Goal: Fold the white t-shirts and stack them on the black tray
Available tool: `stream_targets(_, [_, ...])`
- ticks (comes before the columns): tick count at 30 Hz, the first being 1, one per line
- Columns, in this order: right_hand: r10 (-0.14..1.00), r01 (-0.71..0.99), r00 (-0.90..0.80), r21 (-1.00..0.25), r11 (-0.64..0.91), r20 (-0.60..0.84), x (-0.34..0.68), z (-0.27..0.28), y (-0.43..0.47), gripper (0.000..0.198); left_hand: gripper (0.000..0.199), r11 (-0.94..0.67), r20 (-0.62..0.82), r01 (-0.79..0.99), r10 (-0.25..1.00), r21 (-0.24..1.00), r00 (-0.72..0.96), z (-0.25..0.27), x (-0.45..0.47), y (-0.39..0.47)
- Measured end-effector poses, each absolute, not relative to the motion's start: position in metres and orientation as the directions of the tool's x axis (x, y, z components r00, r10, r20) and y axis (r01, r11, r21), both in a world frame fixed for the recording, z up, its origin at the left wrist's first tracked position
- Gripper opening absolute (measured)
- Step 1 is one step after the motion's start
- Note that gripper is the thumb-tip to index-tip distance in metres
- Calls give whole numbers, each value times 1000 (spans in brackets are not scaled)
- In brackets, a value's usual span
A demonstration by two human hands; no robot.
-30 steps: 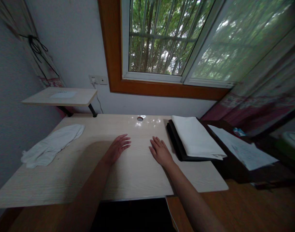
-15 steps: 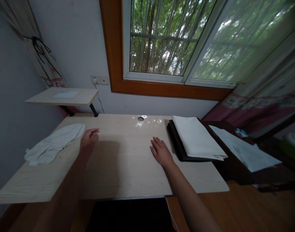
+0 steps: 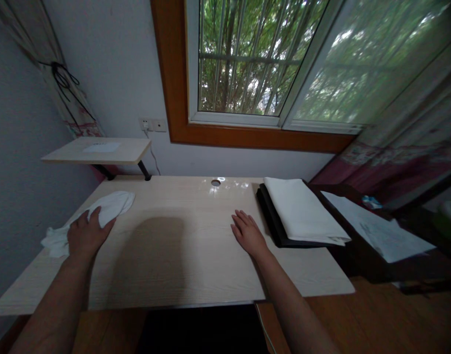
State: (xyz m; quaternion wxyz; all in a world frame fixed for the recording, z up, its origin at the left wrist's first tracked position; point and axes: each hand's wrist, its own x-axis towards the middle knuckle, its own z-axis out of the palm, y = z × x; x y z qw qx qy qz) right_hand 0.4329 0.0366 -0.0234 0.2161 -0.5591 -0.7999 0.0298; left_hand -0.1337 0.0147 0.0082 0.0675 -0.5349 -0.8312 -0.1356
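Observation:
A crumpled white cloth (image 3: 112, 206) lies at the left side of the pale wooden desk (image 3: 206, 265). Over its middle rests my left hand (image 3: 87, 238), fingers spread and thumb apart; part of the cloth is hidden beneath it. I cannot see any of the cloth pinched between the fingers. My right hand (image 3: 249, 235) lies flat on the desktop, palm down and holding nothing. Just to the right of it sits a folded white fabric (image 3: 302, 211) on top of a flat black item (image 3: 271, 219).
A small raised shelf (image 3: 125, 150) on black legs stands at the desk's back left. Behind the desk are a wall socket (image 3: 151, 125) and a barred window. To the right, a dark side table holds a paper sheet (image 3: 373, 226). A round cable hole (image 3: 216, 183) is near the back edge.
My left hand has moved left and towards me, from beside the white cloth to on top of it, with its fingers spreading. My right hand stays in place on the desk.

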Motion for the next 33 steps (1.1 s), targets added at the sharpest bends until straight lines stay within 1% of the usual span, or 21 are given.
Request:
stream_targets(1, [907, 882, -282, -288, 373, 313, 433, -23, 36, 43, 81, 390, 275, 911, 869, 130, -411, 6, -127, 15])
stream_targets(3, [907, 884, -281, -283, 372, 315, 432, -23, 36, 43, 81, 362, 315, 923, 867, 130, -385, 5, -113, 17])
stream_targets(6, [905, 889, -280, -271, 370, 320, 431, -22, 35, 42, 82, 231, 317, 959, 908, 163, -273, 3, -87, 23])
stream_targets(10, [896, 892, -283, -250, 377, 341, 426, -17, 32, 41, 84, -41, 358, 963, 932, 266, -60, -5, -35, 32])
stream_targets(12, [882, 875, -312, -255, 412, 354, 418, -12, 29, 43, 88, -116, 368, 924, 930, 364, -28, -11, -1, 34])
stream_targets(14, [848, 830, -382, -267, 490, 368, 406, -6, 27, 50, 94, -239, 375, 850, 925, 469, 53, -17, 34, 34])
stream_targets(15, [826, 802, -418, -273, 531, 377, 399, -4, 26, 55, 98, -320, 377, 790, 918, 522, 123, -18, 50, 33])
stream_targets(17, [792, 763, -462, -278, 584, 399, 384, 0, 26, 63, 106, -469, 361, 609, 883, 640, 301, -19, 74, 33])
stream_targets(19, [792, 758, -446, -294, 582, 417, 373, 1, 31, 62, 105, -521, 347, 446, 841, 728, 416, -16, 86, 32])
stream_targets(21, [815, 765, -391, -342, 546, 426, 368, -1, 38, 50, 99, -506, 337, 399, 842, 764, 421, -13, 85, 33])
stream_targets(23, [839, 754, -326, -415, 509, 436, 369, -3, 46, 37, 92, -478, 338, 451, 870, 754, 358, -12, 77, 33])
stream_targets(26, [850, 696, -243, -527, 488, 467, 374, -7, 53, 27, 83, -451, 384, 564, 891, 692, 241, -15, 67, 35])
stream_targets(29, [846, 617, -174, -613, 493, 505, 379, -8, 54, 23, 74, -422, 439, 657, 886, 625, 151, -19, 67, 38])
stream_targets(31, [842, 573, -150, -648, 502, 519, 381, -7, 51, 23, 55, -405, 439, 675, 889, 616, 132, -19, 67, 40])
stream_targets(33, [850, 528, -128, -690, 495, 511, 382, -6, 47, 25, 36, -366, 387, 646, 915, 670, 116, -16, 65, 41])
